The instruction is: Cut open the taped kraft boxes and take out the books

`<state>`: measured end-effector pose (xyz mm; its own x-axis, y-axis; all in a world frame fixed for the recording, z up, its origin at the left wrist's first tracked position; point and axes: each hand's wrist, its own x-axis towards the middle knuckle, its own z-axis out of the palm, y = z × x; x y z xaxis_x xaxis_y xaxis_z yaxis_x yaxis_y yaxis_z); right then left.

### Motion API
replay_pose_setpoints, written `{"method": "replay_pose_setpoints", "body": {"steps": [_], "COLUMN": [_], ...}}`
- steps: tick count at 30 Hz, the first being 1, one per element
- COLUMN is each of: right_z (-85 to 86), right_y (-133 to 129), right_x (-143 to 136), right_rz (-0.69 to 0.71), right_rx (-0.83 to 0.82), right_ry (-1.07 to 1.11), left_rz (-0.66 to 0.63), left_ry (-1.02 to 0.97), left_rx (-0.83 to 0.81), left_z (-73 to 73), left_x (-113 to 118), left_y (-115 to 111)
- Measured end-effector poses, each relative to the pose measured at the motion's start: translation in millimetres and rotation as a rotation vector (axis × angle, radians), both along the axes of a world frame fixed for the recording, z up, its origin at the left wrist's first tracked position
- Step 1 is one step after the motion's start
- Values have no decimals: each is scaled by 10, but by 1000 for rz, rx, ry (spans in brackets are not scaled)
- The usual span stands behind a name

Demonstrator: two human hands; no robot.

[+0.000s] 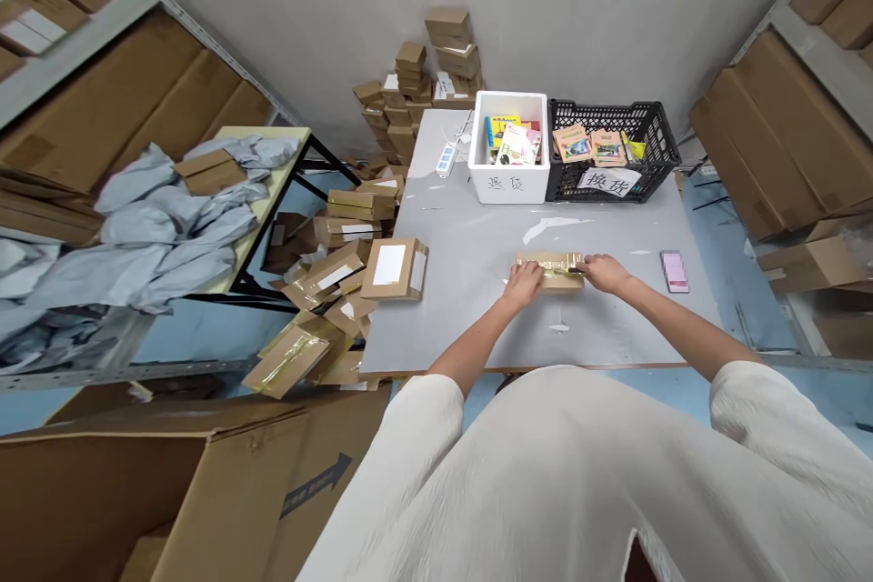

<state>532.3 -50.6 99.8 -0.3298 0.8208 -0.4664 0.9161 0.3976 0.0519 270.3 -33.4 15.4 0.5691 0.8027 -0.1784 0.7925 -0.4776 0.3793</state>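
Note:
A small brown cardboard box with shiny yellowish tape across its top lies on the grey table, in front of me. My left hand rests on the box's left end, its fingers bent over the top edge. At the right end, my right hand is closed on a small dark object at the tape; what it is, I cannot make out. Left of these, a larger taped box with a white label sits at the table's left edge.
A white foam box and a black crate, both holding packets, stand at the table's back. A phone lies right, a power strip back left. Boxes pile up beside the table; grey parcels cover another table.

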Motion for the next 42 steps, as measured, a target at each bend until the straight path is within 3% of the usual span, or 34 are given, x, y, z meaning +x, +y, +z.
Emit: {"method": "replay_pose_setpoints", "body": {"steps": [6, 11, 16, 25, 34, 42], "right_z": [17, -1, -62, -87, -38, -39], "right_y": [-33, -25, 23, 187, 348, 343], "right_x": [88, 205, 148, 97, -141, -41], "right_rz": [-53, -109, -130, -92, -73, -19], "right_rx": [2, -10, -34, -46, -125, -123], "right_ry": [25, 52, 74, 76, 49, -24], "left_rz": [-5, 19, 43, 31, 36, 23], "left_ry": [77, 111, 130, 109, 96, 86], "left_rx": [-11, -40, -58, -42, -11, 8], "left_z": [-32, -42, -25, -44, -75, -135], "left_x": [244, 317, 367, 343, 288, 264], "left_y": [8, 123, 175, 136, 52, 51]}}
